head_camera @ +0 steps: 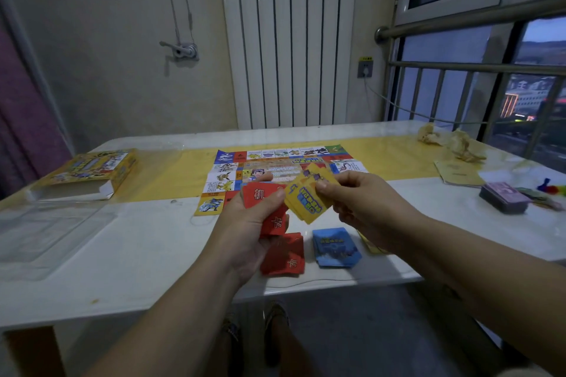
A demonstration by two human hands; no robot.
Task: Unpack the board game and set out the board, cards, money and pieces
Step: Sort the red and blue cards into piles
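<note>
The game board lies unfolded on the table's middle. Above its near edge my left hand grips a fan of red cards. My right hand pinches a bundle of yellow cards beside them. On the table below lie a red card pile, a blue card pile and a yellow pile partly hidden under my right wrist. The yellow game box sits at the left. A stack of purple money and coloured pieces rest at the right.
A clear plastic sheet lies at the near left of the white table. A crumpled bag and a tan booklet sit at the far right. A radiator stands behind; a window railing runs along the right.
</note>
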